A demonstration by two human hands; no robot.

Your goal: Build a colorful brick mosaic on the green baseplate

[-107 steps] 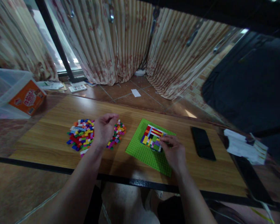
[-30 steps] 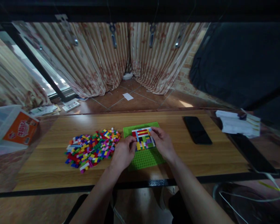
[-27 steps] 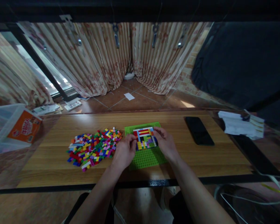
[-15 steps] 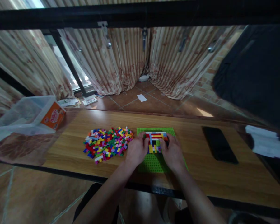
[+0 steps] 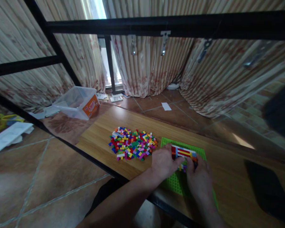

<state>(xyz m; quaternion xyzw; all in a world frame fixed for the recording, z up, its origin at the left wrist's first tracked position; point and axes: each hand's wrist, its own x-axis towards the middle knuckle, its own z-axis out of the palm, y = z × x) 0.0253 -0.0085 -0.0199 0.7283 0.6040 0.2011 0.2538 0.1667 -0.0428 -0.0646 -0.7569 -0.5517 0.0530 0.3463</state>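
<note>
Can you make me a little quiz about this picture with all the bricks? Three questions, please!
1. True or false: the pile of loose bricks lies on the table, to the left of the brick build.
2. Look at the left hand and the right hand. How many of them touch the brick build? A none, B one, C both.
3. Fill in the gap: the baseplate under the brick build is ____ in colour.

Key: 1 true; 2 C; 3 green.
</note>
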